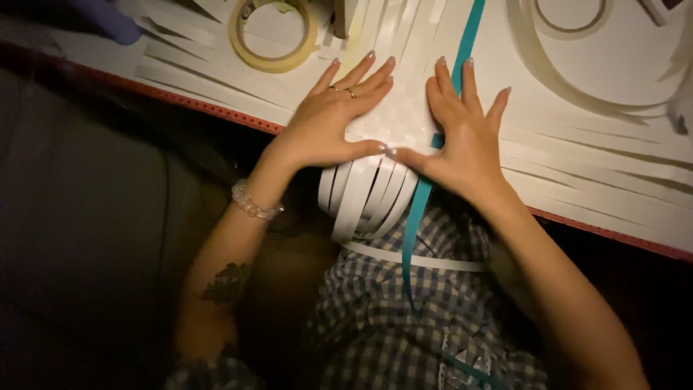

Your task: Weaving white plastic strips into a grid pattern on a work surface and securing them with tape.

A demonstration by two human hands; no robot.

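Note:
A woven mat of white paper strips (401, 108) lies at the near edge of a white table (613, 173). My left hand (336, 115) presses flat on the mat's left side, fingers spread, rings on two fingers. My right hand (465, 130) lies flat on its right side. The two thumbs nearly meet at the mat's near edge. A teal strip (469, 29) runs through the weave under my right hand and hangs down over my lap. Loose white strip ends (364, 191) droop over the table edge.
A roll of yellowish tape (273, 36) lies at the back left, another roll (572, 16) at the back right. Several loose white strips fan across the table. A red band (180, 97) marks the table edge. A blue-gloved hand (108, 18) shows at the top left.

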